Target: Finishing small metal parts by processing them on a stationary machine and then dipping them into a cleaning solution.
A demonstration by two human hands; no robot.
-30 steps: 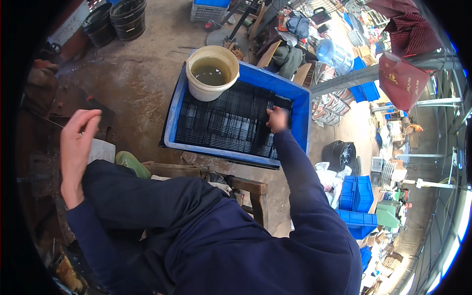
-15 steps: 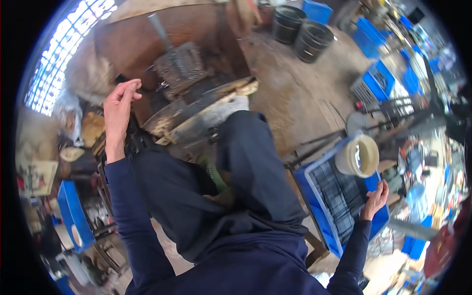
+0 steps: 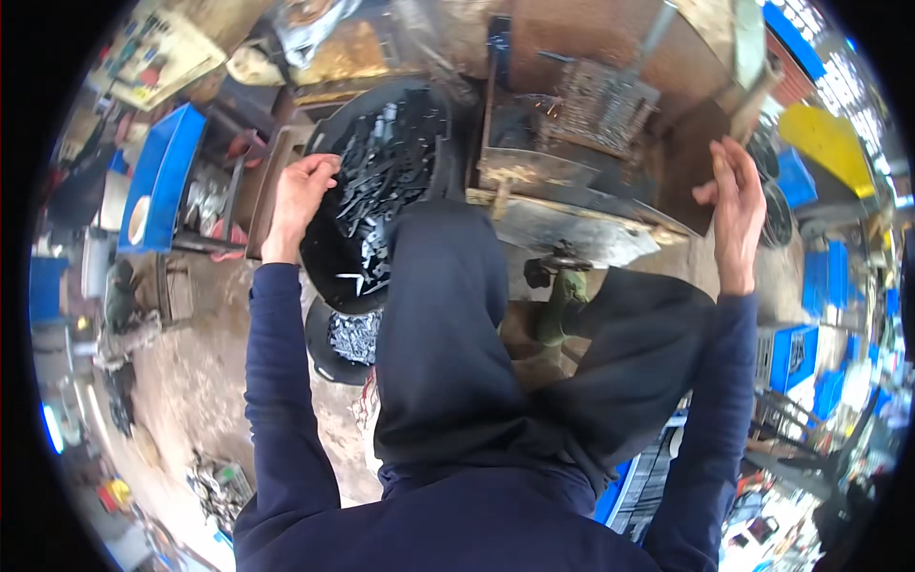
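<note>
You've swung away from the blue crate: your left hand [image 3: 303,191] now dips, fingers curled, into the black basin [image 3: 381,191] of metal pieces, grip unclear; your right hand [image 3: 736,205] hangs open, empty

Left hand [image 3: 303,194] curled, right hand [image 3: 736,205] raised — fingers loose.

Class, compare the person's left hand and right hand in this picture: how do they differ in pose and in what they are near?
The left hand reaches down at the rim of a large black tub full of dark metal pieces, fingers curled; the right hand is raised with fingers straighter, away from the tub. The left hand is beside the metal pieces; the right hand is over a brown panel, seemingly empty. Both are bare and come out of dark blue sleeves.
</note>
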